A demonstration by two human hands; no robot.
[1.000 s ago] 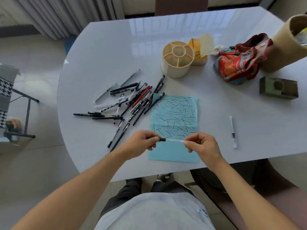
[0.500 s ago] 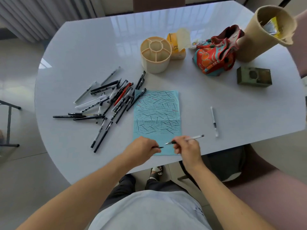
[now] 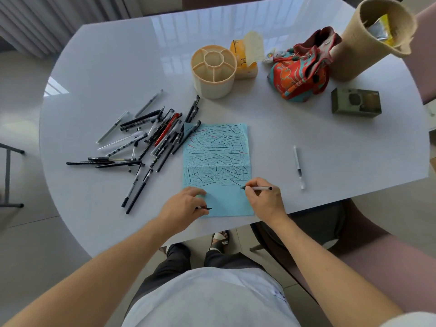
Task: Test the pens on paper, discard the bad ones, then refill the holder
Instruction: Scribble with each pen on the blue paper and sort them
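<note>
A light blue sheet of paper [image 3: 218, 199] covered with short pen strokes lies near the table's front edge. My right hand [image 3: 265, 200] grips a clear pen [image 3: 258, 188] with its tip touching the sheet's lower right. My left hand [image 3: 182, 205] rests on the sheet's lower left corner and holds the black pen cap [image 3: 204, 208]. A pile of several pens [image 3: 151, 140] lies left of the paper. One clear pen [image 3: 298, 166] lies alone to the right. The cream compartmented holder [image 3: 213, 70] stands empty behind the paper.
A tissue pack [image 3: 246, 56], a red patterned fabric pouch [image 3: 300, 69], a tall tan bin [image 3: 375, 36] with wrappers inside and a small green box [image 3: 356, 102] sit at the back right of the white round table [image 3: 118, 67]. A chair [image 3: 354, 232] stands at the right.
My hands pulled the cap off the pen. The right hand then turned the pen and set its tip on the paper, while the left hand came down on the sheet with the cap.
</note>
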